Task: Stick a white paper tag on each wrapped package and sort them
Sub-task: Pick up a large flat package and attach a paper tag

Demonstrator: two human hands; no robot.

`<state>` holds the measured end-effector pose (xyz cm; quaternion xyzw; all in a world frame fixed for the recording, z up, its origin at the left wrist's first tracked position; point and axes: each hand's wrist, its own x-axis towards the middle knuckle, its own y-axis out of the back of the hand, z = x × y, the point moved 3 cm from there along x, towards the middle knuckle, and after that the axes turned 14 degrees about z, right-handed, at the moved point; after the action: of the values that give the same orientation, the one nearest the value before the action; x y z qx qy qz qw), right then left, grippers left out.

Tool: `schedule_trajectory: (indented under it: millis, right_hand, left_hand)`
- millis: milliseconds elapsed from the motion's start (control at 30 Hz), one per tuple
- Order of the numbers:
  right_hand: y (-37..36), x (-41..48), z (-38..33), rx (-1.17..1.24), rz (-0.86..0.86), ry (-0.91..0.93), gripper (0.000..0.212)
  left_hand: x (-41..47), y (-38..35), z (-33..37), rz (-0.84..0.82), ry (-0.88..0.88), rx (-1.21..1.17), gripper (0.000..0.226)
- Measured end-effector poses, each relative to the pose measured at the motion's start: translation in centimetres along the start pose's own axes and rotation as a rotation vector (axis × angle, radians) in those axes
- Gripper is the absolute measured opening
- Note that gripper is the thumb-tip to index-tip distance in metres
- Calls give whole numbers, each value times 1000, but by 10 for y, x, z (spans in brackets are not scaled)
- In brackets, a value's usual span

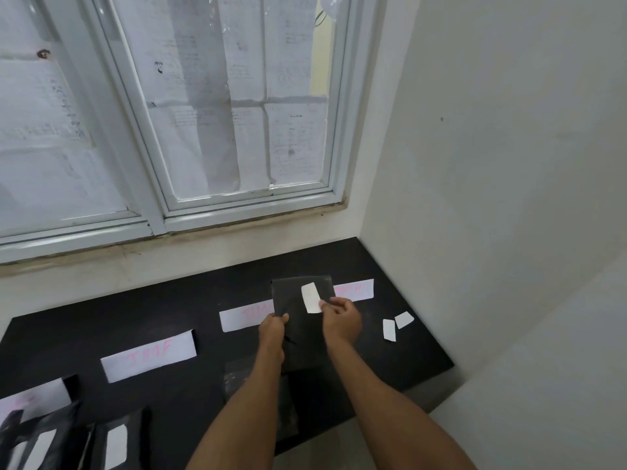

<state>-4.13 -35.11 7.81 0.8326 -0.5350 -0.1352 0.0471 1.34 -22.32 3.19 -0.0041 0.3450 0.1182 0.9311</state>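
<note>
Black package (291,295) held above table (169,310), right of centre. Left hand (271,329) pinches its left edge. Right hand (341,320), fingers curled, pinches its right edge, fingertips touching white tag (311,297) on its face. Two loose tags (389,330) lie right.

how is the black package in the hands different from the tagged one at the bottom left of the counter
The held package is raised, gripped by the left hand, the right hand pinching at its white tag; the bottom-left package lies on the counter, untouched. The held package sits mid-frame; the bottom-left package is cut off by the frame edge. Both are black-wrapped with a white tag.
</note>
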Motion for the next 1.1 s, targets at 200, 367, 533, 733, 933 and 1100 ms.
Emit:
schedule_trajectory:
  millis: [200,367,533,733,933,1100]
  right_hand:
    - [4,-7,-1,-65,85,-15,17]
    - [4,-7,0,-60,119,-42,17]
    - [-1,-13,1,-55,118,-47,16]
    - [1,-15,-1,-136,119,32,17]
    - [3,-22,-7,-380,189,169,19]
    - [4,-25,-10,-512,185,190,24]
  left_hand:
    - [-19,-9,20,0,-63,-57,21]
    - [-21,-5,27,11,-75,-61,30]
    - [-26,-2,30,5,-70,-68,28]
    - [-24,3,28,-19,-65,-91,22]
    - [-28,3,23,-18,-75,-101,12]
    - [-34,5,22,-23,-80,-108,12]
